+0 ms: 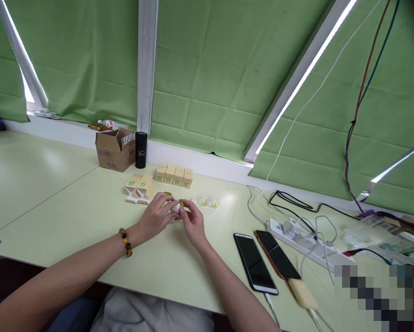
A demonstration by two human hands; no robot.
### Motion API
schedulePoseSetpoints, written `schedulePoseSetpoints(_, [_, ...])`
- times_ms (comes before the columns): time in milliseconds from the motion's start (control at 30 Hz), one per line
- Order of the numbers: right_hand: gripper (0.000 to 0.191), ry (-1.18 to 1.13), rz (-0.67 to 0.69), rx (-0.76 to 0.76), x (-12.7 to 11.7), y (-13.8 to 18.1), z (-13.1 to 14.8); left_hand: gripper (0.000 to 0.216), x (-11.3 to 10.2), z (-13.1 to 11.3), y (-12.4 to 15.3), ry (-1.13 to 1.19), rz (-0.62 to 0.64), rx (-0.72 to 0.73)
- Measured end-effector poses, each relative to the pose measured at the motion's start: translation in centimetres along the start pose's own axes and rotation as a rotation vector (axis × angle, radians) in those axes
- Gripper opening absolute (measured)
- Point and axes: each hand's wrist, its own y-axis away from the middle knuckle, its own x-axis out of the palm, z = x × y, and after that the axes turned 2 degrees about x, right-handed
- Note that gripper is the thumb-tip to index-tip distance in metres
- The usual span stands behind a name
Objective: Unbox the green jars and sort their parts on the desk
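My left hand (pixel 155 213) and my right hand (pixel 194 224) meet above the table, with fingertips closed around a small white rounded piece (pixel 175 208). A green part (pixel 181 204) shows at its right edge, by my right fingers. The kind of item is too small to make out. Behind my left fingers lies another green bit (pixel 167 193), partly hidden. To the left stand two small open cartons (pixel 143 188) with their flaps down. Beyond are several closed small cartons (pixel 174 175) in a row. Right of my hands sit two clear little containers (pixel 208 201) with yellow spots inside.
A cardboard box (pixel 111 154) and a black cylinder (pixel 141 150) stand at the back left. On the right lie a white-framed phone (pixel 255 263), a second phone (pixel 277 253), a cream case (pixel 303 293) and a power strip (pixel 307 244) with tangled cables.
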Motion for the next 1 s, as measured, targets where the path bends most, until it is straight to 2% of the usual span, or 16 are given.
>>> schedulePoseSetpoints(167, [0.041, 0.151, -0.017, -0.041, 0.2, 0.4, -0.1, 0.031, 0.1, 0.1, 0.0, -0.095, 0.048, 0.060])
schedulePoseSetpoints(433, [0.038, 0.101, 0.000, -0.076, 0.5, 0.3, -0.5, 0.043, 0.1, -0.5, -0.1, -0.200, 0.126, 0.135])
schedulePoseSetpoints(567, [0.036, 0.122, -0.002, -0.079, 0.5, 0.3, -0.6, 0.041, 0.0, -0.5, -0.1, -0.223, 0.183, 0.138])
schedulePoseSetpoints(767, [0.036, 0.191, -0.014, -0.124, 0.6, 0.5, -0.5, 0.042, 0.2, -0.7, -0.1, -0.211, 0.180, 0.144])
schedulePoseSetpoints(1000, [0.037, 0.248, -0.051, -0.080, 0.6, 0.5, -1.5, 0.043, 0.5, -0.3, 0.2, -0.168, 0.205, 0.115])
